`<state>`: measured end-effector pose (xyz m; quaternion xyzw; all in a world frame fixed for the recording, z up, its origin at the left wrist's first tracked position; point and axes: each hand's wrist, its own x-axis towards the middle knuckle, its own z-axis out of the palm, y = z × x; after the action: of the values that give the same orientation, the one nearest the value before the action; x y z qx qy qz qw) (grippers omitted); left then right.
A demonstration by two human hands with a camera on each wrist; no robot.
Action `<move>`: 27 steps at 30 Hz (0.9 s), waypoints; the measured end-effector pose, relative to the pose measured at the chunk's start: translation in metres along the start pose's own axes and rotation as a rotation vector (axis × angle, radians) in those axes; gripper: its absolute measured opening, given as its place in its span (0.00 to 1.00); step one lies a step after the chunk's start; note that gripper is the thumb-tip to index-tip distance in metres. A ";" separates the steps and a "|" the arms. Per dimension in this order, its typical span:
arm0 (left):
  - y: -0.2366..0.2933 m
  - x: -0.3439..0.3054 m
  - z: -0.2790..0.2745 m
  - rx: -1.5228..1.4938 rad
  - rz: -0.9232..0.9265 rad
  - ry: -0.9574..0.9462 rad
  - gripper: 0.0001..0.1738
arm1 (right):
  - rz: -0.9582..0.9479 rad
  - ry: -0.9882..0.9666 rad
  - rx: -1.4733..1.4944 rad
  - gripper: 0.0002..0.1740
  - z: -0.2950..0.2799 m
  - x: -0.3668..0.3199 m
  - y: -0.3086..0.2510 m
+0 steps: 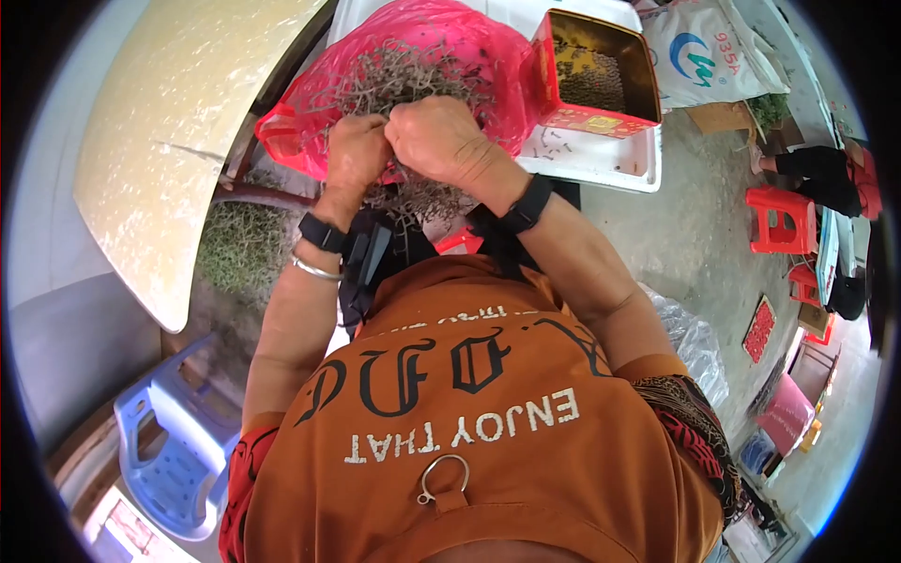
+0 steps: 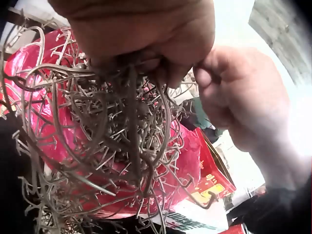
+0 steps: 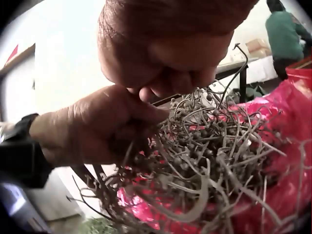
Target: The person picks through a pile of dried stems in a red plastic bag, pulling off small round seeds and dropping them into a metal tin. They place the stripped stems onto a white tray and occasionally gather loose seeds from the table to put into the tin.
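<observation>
Both hands meet over a heap of dry, tangled stems (image 1: pixel 413 80) with small round pods, heaped in a pink plastic bag (image 1: pixel 310 94). My left hand (image 1: pixel 355 150) grips a bunch of these stems, which hang below its curled fingers in the left wrist view. Right beside it, my right hand (image 1: pixel 441 136) has its fingers curled and pinches at the stems against the left fingertips. Its fingertips are mostly hidden in the right wrist view. More stems (image 3: pixel 209 161) spill over the near side of the bag.
A red tin (image 1: pixel 601 80) of small round pods stands right of the bag on a white foam tray (image 1: pixel 638 169). A printed white sack (image 1: pixel 704 56) lies beyond. Green plants (image 1: pixel 239 244) and a blue plastic chair (image 1: pixel 169 450) are at left, red stools (image 1: pixel 782 220) at right.
</observation>
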<state>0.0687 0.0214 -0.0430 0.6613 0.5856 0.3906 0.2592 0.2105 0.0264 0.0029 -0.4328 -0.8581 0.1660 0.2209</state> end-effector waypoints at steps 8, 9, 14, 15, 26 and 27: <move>-0.015 0.008 -0.023 -0.372 -0.217 -0.057 0.05 | -0.082 0.148 0.606 0.09 0.007 0.001 0.000; -0.014 0.006 -0.026 -0.372 -0.218 -0.051 0.05 | 0.206 0.090 1.063 0.09 -0.001 -0.003 0.003; -0.013 -0.010 -0.038 -0.363 -0.217 -0.075 0.09 | 0.410 0.039 1.555 0.10 -0.015 -0.017 0.013; -0.013 -0.013 -0.042 -0.181 -0.016 -0.011 0.10 | 0.409 0.035 1.553 0.10 -0.015 -0.019 0.016; 0.050 -0.036 -0.050 -0.392 0.014 -0.066 0.10 | 0.425 -0.013 1.633 0.08 -0.007 -0.023 0.000; 0.052 -0.037 -0.046 -0.405 -0.046 -0.095 0.10 | 0.425 -0.007 1.632 0.08 -0.009 -0.024 -0.002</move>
<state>0.0603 -0.0298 0.0168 0.5998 0.4971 0.4627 0.4231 0.2270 0.0064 0.0055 -0.2891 -0.3703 0.7733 0.4257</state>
